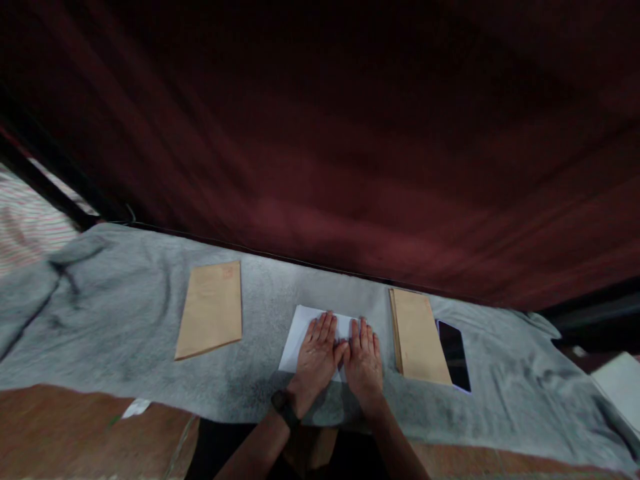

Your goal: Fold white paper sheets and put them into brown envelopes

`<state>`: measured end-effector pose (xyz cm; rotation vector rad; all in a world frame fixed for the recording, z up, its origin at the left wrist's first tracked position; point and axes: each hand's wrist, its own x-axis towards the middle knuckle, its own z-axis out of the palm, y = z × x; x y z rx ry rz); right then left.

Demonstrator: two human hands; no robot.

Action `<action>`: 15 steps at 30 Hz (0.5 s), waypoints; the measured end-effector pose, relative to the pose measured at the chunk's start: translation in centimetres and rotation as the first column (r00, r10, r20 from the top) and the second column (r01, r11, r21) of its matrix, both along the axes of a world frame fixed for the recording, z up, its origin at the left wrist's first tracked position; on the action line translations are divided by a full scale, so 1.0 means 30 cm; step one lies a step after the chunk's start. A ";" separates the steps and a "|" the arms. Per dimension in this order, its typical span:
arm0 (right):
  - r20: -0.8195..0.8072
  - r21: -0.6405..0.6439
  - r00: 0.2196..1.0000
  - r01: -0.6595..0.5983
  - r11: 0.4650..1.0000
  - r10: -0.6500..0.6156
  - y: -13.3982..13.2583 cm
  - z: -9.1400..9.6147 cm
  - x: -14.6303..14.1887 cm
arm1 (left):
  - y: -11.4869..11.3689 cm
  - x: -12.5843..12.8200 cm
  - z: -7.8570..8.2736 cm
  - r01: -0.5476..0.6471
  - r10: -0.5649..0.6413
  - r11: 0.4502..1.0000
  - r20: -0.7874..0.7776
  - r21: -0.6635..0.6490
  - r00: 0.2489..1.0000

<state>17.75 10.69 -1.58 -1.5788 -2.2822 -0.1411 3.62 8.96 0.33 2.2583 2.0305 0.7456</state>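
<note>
A white sheet of paper (299, 331) lies on the grey cloth (125, 313) in the middle. Both my hands rest flat on it, side by side, fingers stretched forward. My left hand (317, 357) has a dark watch on its wrist and covers the sheet's left half. My right hand (364, 360) presses the sheet's right part, thumbs almost touching. Neither hand holds anything. A single brown envelope (211, 308) lies to the left of the sheet. A stack of brown envelopes (419, 335) lies to the right.
A dark phone (454, 355) lies face up beside the envelope stack. A dark red curtain (350, 147) hangs behind the cloth. White paper (620, 387) shows at the far right edge, a small white scrap (135, 407) on the brown surface at lower left.
</note>
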 end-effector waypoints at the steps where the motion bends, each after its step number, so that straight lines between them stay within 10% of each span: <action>1: -0.003 0.011 1.000 0.001 1.000 -0.001 0.001 -0.002 0.000 | -0.002 -0.020 0.000 -0.012 0.012 1.000 -0.002 -0.001 1.000; 15: -0.007 0.055 1.000 -0.004 0.998 0.004 0.004 -0.017 -0.002 | -0.145 -0.223 0.008 -0.289 0.289 0.957 -0.002 0.000 0.957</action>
